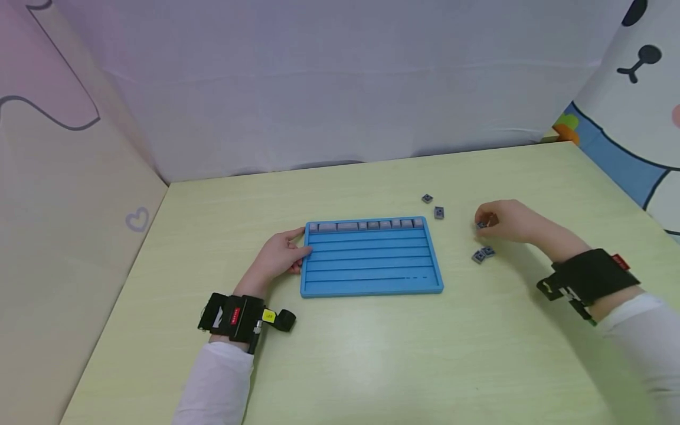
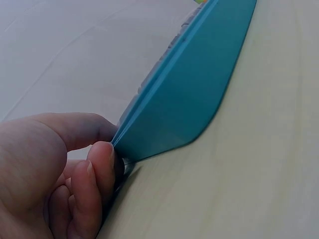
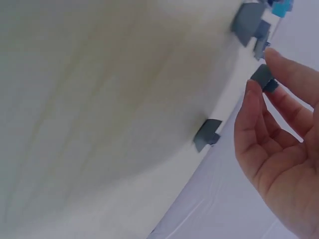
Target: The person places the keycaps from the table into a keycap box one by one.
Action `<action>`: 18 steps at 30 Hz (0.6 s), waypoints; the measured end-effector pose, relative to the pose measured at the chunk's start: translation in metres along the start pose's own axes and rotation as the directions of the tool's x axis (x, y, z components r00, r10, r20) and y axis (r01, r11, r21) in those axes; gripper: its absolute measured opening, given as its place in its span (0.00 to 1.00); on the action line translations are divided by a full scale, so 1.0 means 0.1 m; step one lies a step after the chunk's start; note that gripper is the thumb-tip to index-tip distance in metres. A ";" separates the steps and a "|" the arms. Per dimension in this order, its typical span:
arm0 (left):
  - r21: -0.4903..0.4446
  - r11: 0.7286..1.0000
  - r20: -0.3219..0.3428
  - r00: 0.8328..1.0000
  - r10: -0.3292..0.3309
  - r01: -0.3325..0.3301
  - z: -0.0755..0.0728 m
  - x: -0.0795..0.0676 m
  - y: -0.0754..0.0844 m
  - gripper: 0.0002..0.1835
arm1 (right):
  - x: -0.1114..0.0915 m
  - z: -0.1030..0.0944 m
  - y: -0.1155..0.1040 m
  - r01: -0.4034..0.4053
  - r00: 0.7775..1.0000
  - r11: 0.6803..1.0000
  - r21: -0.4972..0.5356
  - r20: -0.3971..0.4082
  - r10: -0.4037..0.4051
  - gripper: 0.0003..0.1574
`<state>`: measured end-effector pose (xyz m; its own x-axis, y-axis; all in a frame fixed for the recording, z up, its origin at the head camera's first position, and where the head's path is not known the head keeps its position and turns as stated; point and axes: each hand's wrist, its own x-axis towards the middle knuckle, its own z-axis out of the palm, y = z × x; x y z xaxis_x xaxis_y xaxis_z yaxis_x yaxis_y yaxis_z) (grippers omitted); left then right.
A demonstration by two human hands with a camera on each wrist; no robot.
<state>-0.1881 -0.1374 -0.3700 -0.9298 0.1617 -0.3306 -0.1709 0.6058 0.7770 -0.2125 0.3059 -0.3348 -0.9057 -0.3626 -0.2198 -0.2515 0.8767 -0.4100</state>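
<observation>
A blue tray [image 1: 372,264] with raised ridges lies on the table, a row of grey keycaps [image 1: 347,226] standing along its far ridge. At the tray's left edge my left hand [image 1: 278,255] grips the side between thumb and fingers; the left wrist view shows the tray's side wall [image 2: 184,94] there. To the right of the tray, my right hand [image 1: 511,221] pinches one small grey keycap [image 3: 262,75] between its fingertips. Nearest to that hand are two loose keycaps [image 1: 479,257], lying against or close to each other.
Two more keycaps lie beyond the tray's far right corner, one keycap [image 1: 427,198] farther back and another keycap [image 1: 438,212] nearer. A white cloth wall [image 1: 340,88] borders the pale table [image 1: 361,366] at the back. Printed panels stand left and right.
</observation>
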 end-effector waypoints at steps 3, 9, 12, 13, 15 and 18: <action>-0.010 1.000 -0.001 1.000 -0.002 0.001 0.00 -0.01 -0.01 0.34 | 0.01 -0.03 -0.10 0.004 0.999 0.999 0.038 -0.052 -0.002 0.12; -0.007 1.000 0.002 1.000 -0.001 0.001 0.00 -0.01 -0.02 0.35 | 0.03 -0.03 -0.34 0.039 0.991 0.995 0.087 -0.127 -0.028 0.15; -0.002 1.000 0.004 1.000 0.004 -0.004 0.00 0.00 -0.03 0.35 | 0.03 -0.03 -0.43 0.067 0.987 0.993 0.102 -0.150 -0.052 0.16; -0.001 1.000 0.005 1.000 0.006 -0.006 0.00 0.00 -0.03 0.35 | 0.03 -0.03 -0.45 0.078 0.986 0.991 0.104 -0.157 -0.061 0.17; 0.002 1.000 0.004 1.000 0.011 -0.011 0.00 0.00 -0.03 0.35 | 0.03 -0.03 -0.49 0.096 0.982 0.989 0.109 -0.171 -0.077 0.18; 0.006 1.000 0.003 1.000 0.016 -0.016 -0.01 0.01 -0.02 0.35 | 0.04 -0.04 -0.53 0.123 0.976 0.988 0.097 -0.195 -0.102 0.19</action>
<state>-0.1885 -0.1388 -0.3713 -0.9315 0.1736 -0.3195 -0.1538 0.6080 0.7789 -0.2037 0.2593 -0.3107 -0.9243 -0.3817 -0.0001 -0.3266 0.7909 -0.5176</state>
